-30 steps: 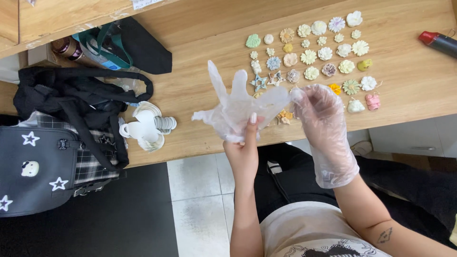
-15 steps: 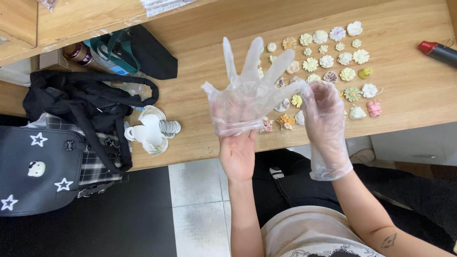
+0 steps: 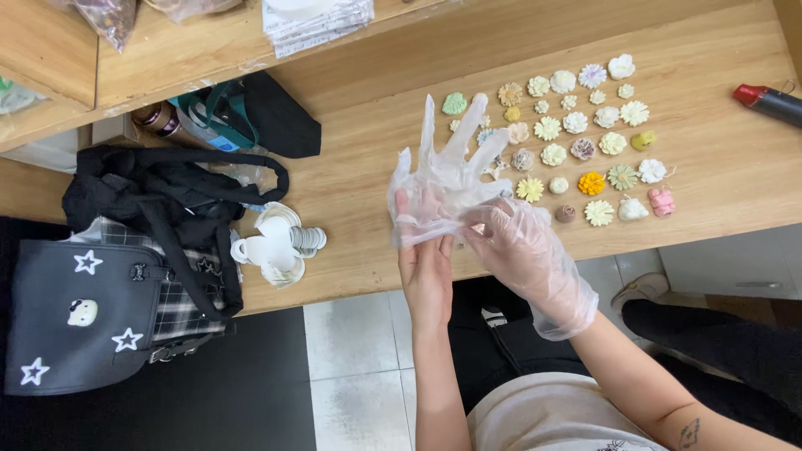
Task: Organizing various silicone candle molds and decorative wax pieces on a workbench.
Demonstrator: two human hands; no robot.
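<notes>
Pulling a clear glove onto my left hand over the bench's front edge.

My left hand [image 3: 426, 250] is partly inside the glove [image 3: 439, 179], fingers straight and open; my right hand [image 3: 522, 250], already gloved, pinches the cuff closed between thumb and fingers. To do this well, I judge I should line each finger with its sleeve and draw the cuff evenly toward the wrist, clear of the flowers [image 3: 576, 125] laid toward the bench's right end.

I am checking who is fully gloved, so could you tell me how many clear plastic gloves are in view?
2. One clear plastic glove is fully on the right hand; the other clear plastic glove is only partly pulled over the left hand, in front of the wooden table. None seems hidden.
</notes>
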